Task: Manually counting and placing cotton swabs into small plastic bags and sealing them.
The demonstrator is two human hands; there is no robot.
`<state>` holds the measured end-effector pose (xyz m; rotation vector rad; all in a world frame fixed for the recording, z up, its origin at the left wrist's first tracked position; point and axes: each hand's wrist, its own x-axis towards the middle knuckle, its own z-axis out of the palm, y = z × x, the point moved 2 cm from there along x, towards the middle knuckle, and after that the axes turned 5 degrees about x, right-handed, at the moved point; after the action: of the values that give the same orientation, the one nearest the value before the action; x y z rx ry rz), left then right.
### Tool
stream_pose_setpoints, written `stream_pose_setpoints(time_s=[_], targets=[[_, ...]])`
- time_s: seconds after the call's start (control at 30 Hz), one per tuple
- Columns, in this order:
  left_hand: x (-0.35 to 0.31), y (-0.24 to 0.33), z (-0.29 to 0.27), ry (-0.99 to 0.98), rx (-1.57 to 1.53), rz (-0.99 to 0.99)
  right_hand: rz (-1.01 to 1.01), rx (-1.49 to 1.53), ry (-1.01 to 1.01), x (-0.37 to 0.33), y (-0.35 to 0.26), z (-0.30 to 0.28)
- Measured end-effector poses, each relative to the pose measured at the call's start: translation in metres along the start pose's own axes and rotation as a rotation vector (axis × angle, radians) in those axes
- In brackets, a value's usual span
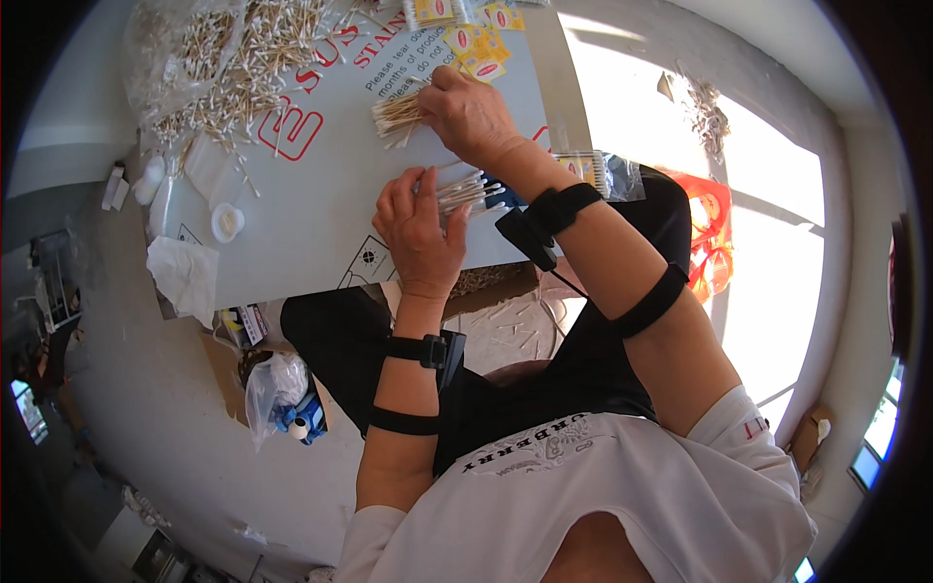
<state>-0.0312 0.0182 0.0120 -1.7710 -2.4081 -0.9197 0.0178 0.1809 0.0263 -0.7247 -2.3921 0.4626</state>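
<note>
Well, at the left end of our grey board point(321, 219), a crumpled white tissue point(185, 272) droops over the near corner, and a round white tub point(227, 222) sits farther in. Toward the board's far left spreads a heap of loose swabs point(277, 58). Bare surface lies mid-board, giving our left hand room to slide leftward.

Near the board's middle lies the far swab bundle point(394, 115). Closer to the board's near edge, our left hand point(418, 233) is partly open, thumb apart from the fingers, against the near swab bundle point(465, 192); we cannot tell how firmly it presses. Our right hand point(474, 121) curls nearly closed at the far bundle's right end, fingertips hidden, so we cannot tell whether it pinches any.

We judge the step to be sorting swabs into neat bunches; the next move calls for a light grip and aligned tips. Yellow packets point(478, 51) crowd the board's far right, leaving our right hand less room there.
</note>
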Motion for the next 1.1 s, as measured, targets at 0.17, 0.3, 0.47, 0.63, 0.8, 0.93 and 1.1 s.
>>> stream_pose_setpoints(time_s=[0.17,0.3,0.47,0.63,0.8,0.93,1.1], targets=[[-0.001,-0.001,0.0,-0.005,-0.002,0.005,0.021,0.086,0.01,-0.005,0.001,-0.008],[-0.002,0.001,-0.001,0.035,-0.032,0.001,0.026,0.043,-0.212,-0.025,0.003,-0.018],[0.001,0.004,0.0,0.025,0.002,0.059,0.015,0.144,-0.251,-0.041,0.006,-0.027],[-0.003,0.01,0.005,-0.301,0.26,0.114,0.037,0.302,-0.076,-0.061,0.004,-0.038],[-0.007,0.026,0.0,-0.361,0.231,0.113,0.512,0.811,0.241,-0.111,-0.019,-0.045],[0.006,0.035,0.019,-0.284,0.193,0.102,0.531,0.926,0.404,-0.125,-0.029,-0.03],[0.005,0.027,0.015,-0.124,-0.159,-0.014,0.542,0.926,0.495,-0.124,-0.016,-0.035]])
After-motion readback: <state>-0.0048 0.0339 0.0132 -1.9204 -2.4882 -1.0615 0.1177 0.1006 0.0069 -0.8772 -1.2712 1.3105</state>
